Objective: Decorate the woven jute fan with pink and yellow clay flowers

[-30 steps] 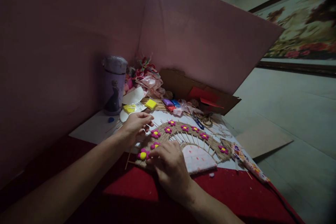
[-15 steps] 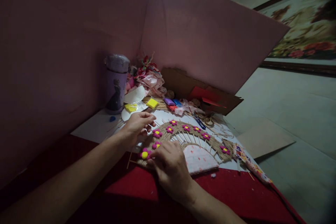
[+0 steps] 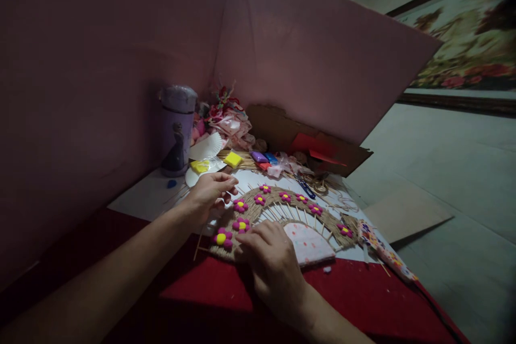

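A fan-shaped piece woven of brown twine over thin wooden sticks [image 3: 282,205] lies on the table, with a pale dotted half-round [image 3: 308,244] at its middle. Several pink clay flowers with yellow centres [image 3: 241,224] sit along its arc. My right hand [image 3: 272,258] rests on the fan's near left end, fingertips curled down beside the two nearest flowers. My left hand [image 3: 209,193] hovers at the fan's far left edge, fingers pinched together; what they hold is too small to make out.
A purple lidded cup [image 3: 176,129] stands at the back left. Paper plates with yellow clay [image 3: 201,164], coloured clay packs [image 3: 264,158], blue scissors [image 3: 306,189], twine and a cardboard box [image 3: 306,140] crowd the back. A patterned stick [image 3: 382,252] lies right. Pink boards wall the desk.
My right hand has slid a little to the right along the fan's near edge, uncovering the nearest flower. My left hand has barely moved.
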Available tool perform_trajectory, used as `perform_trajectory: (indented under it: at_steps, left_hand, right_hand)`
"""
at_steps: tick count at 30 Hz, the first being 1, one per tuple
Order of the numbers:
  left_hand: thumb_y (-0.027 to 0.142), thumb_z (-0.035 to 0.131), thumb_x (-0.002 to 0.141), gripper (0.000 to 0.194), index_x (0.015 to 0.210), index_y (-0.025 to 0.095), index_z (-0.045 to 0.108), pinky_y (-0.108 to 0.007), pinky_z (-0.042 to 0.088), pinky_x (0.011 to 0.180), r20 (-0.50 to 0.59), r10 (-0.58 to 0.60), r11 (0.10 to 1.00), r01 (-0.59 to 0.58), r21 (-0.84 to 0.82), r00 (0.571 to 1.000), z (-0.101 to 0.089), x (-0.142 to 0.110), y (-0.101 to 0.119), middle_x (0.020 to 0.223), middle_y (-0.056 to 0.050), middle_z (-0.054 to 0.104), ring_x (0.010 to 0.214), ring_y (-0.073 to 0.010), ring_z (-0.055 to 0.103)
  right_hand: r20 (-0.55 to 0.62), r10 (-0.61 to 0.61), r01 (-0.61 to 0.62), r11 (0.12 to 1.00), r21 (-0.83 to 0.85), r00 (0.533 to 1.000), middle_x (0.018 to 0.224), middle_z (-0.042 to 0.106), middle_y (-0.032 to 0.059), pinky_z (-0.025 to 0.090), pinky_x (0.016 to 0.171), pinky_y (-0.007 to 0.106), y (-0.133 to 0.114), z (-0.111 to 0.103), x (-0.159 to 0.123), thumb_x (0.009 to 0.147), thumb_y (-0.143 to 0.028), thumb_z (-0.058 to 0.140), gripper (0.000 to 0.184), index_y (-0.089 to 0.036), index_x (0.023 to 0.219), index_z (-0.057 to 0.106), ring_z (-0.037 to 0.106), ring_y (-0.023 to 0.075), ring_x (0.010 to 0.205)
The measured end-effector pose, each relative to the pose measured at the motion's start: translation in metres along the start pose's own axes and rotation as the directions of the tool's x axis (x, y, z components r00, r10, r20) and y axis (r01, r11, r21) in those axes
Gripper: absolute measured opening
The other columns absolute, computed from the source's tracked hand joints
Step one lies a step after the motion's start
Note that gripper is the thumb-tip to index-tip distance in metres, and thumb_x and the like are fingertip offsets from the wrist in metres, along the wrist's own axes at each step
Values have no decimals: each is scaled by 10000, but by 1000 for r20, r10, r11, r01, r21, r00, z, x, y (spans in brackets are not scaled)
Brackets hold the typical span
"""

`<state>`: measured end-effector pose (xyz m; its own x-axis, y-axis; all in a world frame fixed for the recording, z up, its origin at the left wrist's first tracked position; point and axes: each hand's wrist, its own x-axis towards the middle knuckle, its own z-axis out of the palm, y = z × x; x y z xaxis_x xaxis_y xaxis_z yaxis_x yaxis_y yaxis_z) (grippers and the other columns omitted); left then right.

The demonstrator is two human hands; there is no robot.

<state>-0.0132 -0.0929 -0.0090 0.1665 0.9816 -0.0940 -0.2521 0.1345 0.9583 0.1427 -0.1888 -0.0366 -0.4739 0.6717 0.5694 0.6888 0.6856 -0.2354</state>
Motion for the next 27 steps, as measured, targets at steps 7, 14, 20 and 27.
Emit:
perform_trajectory:
  at_steps: [7,14,20,27]
  left_hand:
    - [225,637,699,141,767,115,580,-162,301,407,3,-8,1000,8,5,1000,0,0,1,601,-17,572,434,-46,439]
    - [230,633,703,142,774,118,581,-169,303,420,8,-10,1000,10,19,1000,-1,1,-1,604,-13,573,443,-47,444]
    - [232,638,698,136,758,121,585,-174,293,421,5,-11,1000,11,9,1000,-1,1,-1,589,-10,570,435,-47,440]
    - [232,655,683,140,746,122,595,-177,295,428,-2,-6,1000,6,12,1000,-1,1,-1,600,-25,576,464,-59,465]
  right_hand:
    - [82,-106,117,984,-138,991,864,576,86,355,674,345,-2,5,-2,859,-166,444,321,-201,1160,552,450,213,809]
    - [83,-116,127,982,-141,990,872,573,92,368,682,356,-2,6,-1,854,-155,440,328,-172,1162,551,446,217,823]
    - [32,-152,155,983,-103,988,828,560,81,361,653,344,-5,-3,-3,826,-153,456,328,-195,1129,574,451,211,800]
    - [54,-155,163,969,-186,986,847,560,76,361,656,334,-2,6,-2,832,-185,486,283,-209,1095,587,452,201,795]
